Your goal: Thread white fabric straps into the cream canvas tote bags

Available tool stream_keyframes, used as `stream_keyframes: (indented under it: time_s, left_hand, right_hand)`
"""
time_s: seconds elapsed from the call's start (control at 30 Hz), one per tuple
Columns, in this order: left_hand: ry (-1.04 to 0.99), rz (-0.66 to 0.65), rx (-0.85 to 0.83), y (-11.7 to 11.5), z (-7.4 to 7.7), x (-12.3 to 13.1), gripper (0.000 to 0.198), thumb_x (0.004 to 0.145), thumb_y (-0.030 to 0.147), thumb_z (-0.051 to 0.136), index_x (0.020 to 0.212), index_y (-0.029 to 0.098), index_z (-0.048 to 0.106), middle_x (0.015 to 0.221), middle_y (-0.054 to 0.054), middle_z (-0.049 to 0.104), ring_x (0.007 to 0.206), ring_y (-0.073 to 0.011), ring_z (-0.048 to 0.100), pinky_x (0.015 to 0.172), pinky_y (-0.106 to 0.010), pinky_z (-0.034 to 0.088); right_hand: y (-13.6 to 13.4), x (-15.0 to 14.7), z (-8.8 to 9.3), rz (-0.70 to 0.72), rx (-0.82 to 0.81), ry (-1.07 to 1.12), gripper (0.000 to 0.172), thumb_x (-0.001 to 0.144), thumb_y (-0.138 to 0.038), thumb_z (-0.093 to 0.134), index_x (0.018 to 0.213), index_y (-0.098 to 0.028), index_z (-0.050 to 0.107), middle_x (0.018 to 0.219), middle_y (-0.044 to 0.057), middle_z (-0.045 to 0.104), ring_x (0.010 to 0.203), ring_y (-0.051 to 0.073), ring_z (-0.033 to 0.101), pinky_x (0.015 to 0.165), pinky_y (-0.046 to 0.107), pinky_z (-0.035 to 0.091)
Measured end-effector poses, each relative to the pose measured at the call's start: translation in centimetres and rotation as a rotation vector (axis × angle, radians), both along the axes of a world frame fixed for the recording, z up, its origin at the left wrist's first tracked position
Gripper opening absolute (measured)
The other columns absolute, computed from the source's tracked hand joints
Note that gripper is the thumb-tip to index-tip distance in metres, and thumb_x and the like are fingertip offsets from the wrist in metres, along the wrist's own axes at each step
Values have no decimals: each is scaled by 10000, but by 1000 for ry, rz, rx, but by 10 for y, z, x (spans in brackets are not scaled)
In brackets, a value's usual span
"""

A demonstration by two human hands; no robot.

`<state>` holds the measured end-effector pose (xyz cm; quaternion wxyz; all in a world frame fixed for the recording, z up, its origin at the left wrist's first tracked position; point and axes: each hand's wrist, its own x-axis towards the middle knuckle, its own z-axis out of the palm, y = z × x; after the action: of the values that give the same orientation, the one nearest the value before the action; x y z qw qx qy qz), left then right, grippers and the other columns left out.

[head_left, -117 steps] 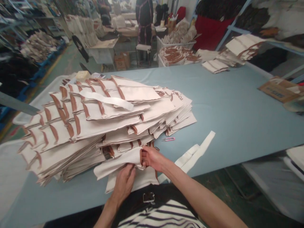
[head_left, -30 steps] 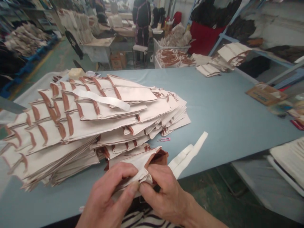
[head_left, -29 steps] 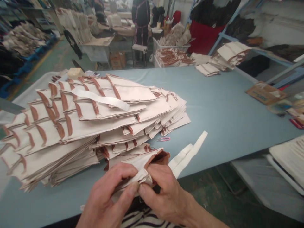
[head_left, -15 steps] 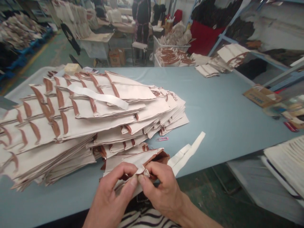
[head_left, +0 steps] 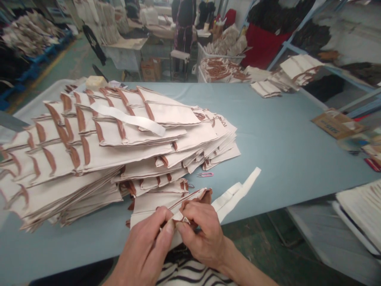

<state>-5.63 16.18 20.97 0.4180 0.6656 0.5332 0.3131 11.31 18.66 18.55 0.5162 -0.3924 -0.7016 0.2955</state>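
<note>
My left hand [head_left: 145, 250] and my right hand [head_left: 200, 234] both pinch the edge of one cream canvas bag [head_left: 154, 203] with brown trim, at the table's near edge. The fingertips of the two hands meet on a small folded corner of the cloth. Behind that bag lies a big fanned stack of the same cream bags with brown handles [head_left: 113, 147]. A white strap [head_left: 131, 119] rests across the top of the stack. Small pink thread snips [head_left: 205, 174] lie on the blue table [head_left: 285, 147] just right of the stack.
White fabric strips [head_left: 238, 190] hang over the near table edge to the right of my hands. A cardboard box [head_left: 337, 124] sits at the far right. More folded bags [head_left: 268, 88] and bins stand at the back, where a person in dark clothes [head_left: 184, 20] stands.
The bag was drawn out from under the stack toward me. Both hands came together and now pinch its corner, with the grip shifting slightly lower and the bag lying flatter.
</note>
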Motion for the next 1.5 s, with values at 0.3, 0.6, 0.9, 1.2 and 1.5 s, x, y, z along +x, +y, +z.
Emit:
stream_keyframes:
  time_s: [0.3,0.6,0.9,1.2,1.5]
  left_hand:
    - [150,0,224,2,-4,9,272,1034,213,480,763,244,481,629,79,535,520,-95,531,528,-181,432]
    - [263,13,486,2,-9,13,266,990,140,539,775,251,429,602,103,480,460,-76,510,522,-190,404]
    - [-7,208,76,4,-15,18,341,997,311,559,673,228,498,599,65,515,530,-115,503,517,-201,424]
    - [-206,338,110,-12,-19,29,335,1052,371,451,754,242,534,681,42,536,610,-156,504,598,-263,432]
    - [-88,380,337,-13,-16,21,204,973,117,476,881,268,577,767,58,572,659,-147,529,651,-271,408]
  right_hand:
    - [1,2,13,-29,-187,43,88,853,-178,606,775,-217,591,714,2,696,598,136,591,605,252,482]
    - [0,3,22,8,-459,123,205,902,-273,593,714,-212,538,657,-25,605,530,101,459,511,224,381]
    - [5,-17,1,-183,-566,205,456,1041,-481,406,663,-227,445,606,-29,468,590,136,456,586,263,400]
    - [4,-31,5,-30,-887,604,517,966,-665,514,784,-194,629,712,27,628,664,169,590,689,267,531]
    - [25,-16,5,147,-568,285,618,1054,-679,358,708,-204,553,681,24,599,637,158,539,649,294,453]
